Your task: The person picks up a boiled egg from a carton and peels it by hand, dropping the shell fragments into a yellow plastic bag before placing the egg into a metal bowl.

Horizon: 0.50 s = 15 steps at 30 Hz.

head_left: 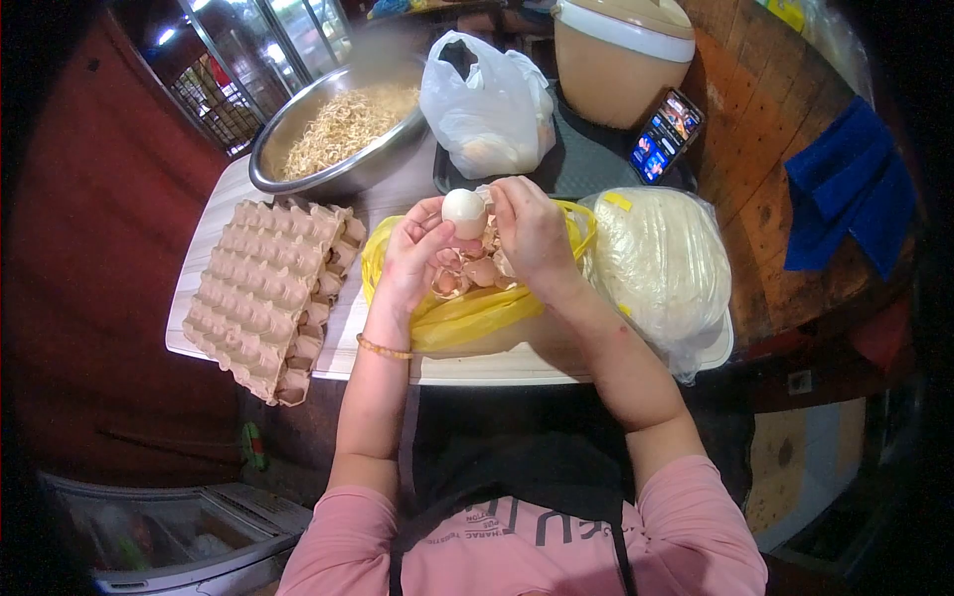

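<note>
A smooth white peeled egg (463, 211) rests in the fingers of my left hand (415, 248), which is closed round its lower side. Close against the egg's right side, my right hand (534, 226) has its fingertips pinched together, with a pale flake of eggshell (483, 195) at them. Directly below both hands lies an opened yellow plastic bag (467, 323). Broken brown eggshells (481, 271) are heaped inside it, partly hidden by my hands.
Stacked cardboard egg trays (263, 288) lie left on the white table (452, 371). Behind them stands a metal bowl (266, 164) of bean sprouts (348, 129). A white bag (482, 109), phone (668, 136) and beige container (621, 70) are at the back; a wrapped pale bundle (661, 263) sits right.
</note>
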Each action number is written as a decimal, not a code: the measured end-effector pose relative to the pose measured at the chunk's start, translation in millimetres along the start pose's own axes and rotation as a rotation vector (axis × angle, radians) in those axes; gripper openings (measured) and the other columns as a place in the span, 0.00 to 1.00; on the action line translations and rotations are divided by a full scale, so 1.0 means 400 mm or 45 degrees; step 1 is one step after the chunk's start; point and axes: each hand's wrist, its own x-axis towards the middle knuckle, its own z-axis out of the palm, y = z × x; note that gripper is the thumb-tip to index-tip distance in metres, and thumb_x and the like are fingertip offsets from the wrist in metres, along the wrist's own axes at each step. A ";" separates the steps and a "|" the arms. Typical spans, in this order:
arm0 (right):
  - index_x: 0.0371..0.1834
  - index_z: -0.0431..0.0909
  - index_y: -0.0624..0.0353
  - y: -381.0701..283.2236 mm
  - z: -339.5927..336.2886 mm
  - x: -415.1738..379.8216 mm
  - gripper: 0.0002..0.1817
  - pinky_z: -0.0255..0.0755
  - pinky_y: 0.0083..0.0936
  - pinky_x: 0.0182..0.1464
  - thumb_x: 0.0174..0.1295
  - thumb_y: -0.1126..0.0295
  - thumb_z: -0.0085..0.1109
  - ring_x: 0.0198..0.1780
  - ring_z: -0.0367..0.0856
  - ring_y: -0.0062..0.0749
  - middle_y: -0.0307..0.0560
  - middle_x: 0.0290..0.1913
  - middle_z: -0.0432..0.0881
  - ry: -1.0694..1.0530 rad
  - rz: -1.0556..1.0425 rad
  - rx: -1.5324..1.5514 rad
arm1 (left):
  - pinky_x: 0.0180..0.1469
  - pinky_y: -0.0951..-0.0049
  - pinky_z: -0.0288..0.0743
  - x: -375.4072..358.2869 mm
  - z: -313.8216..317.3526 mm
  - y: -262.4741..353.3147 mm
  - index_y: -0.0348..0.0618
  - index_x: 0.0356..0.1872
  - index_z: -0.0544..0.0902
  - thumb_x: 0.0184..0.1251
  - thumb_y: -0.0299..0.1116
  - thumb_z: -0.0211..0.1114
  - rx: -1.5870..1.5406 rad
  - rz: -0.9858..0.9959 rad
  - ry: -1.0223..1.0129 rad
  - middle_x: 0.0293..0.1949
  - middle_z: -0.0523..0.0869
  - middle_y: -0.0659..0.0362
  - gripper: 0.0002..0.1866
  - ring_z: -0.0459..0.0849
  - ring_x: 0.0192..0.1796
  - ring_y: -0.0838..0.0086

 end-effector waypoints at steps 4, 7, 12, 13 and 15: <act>0.37 0.75 0.66 0.012 -0.005 0.008 0.05 0.72 0.41 0.40 0.64 0.75 0.52 0.38 0.78 0.55 0.57 0.34 0.79 0.020 0.017 -0.006 | 0.33 0.83 0.79 -0.006 -0.025 -0.005 0.35 0.61 0.67 0.70 0.36 0.59 -0.136 -0.006 -0.083 0.51 0.82 0.49 0.23 0.88 0.41 0.69; 0.37 0.75 0.66 0.022 -0.003 0.006 0.05 0.71 0.42 0.40 0.64 0.75 0.52 0.37 0.78 0.56 0.57 0.34 0.78 0.000 0.020 -0.025 | 0.34 0.78 0.81 -0.006 -0.023 -0.003 0.36 0.61 0.67 0.70 0.32 0.58 -0.242 -0.005 -0.183 0.48 0.83 0.50 0.22 0.88 0.43 0.63; 0.37 0.75 0.65 0.020 0.000 0.003 0.04 0.71 0.42 0.40 0.64 0.75 0.52 0.37 0.77 0.56 0.56 0.33 0.78 -0.011 -0.007 -0.080 | 0.35 0.79 0.79 -0.005 0.002 0.010 0.36 0.62 0.67 0.69 0.31 0.59 -0.327 -0.111 -0.151 0.48 0.83 0.52 0.23 0.86 0.43 0.66; 0.36 0.75 0.65 0.020 0.001 0.002 0.04 0.71 0.41 0.40 0.63 0.75 0.53 0.37 0.78 0.55 0.56 0.33 0.78 -0.012 -0.039 -0.077 | 0.35 0.79 0.79 -0.006 0.001 0.004 0.36 0.62 0.67 0.69 0.31 0.59 -0.327 -0.110 -0.149 0.48 0.83 0.52 0.23 0.86 0.43 0.66; 0.36 0.75 0.65 0.018 0.003 0.003 0.04 0.72 0.40 0.39 0.63 0.75 0.53 0.37 0.78 0.55 0.56 0.33 0.78 -0.014 -0.072 -0.072 | 0.35 0.81 0.77 -0.009 -0.006 -0.011 0.37 0.61 0.68 0.67 0.29 0.62 -0.135 -0.088 -0.109 0.46 0.83 0.55 0.23 0.85 0.41 0.71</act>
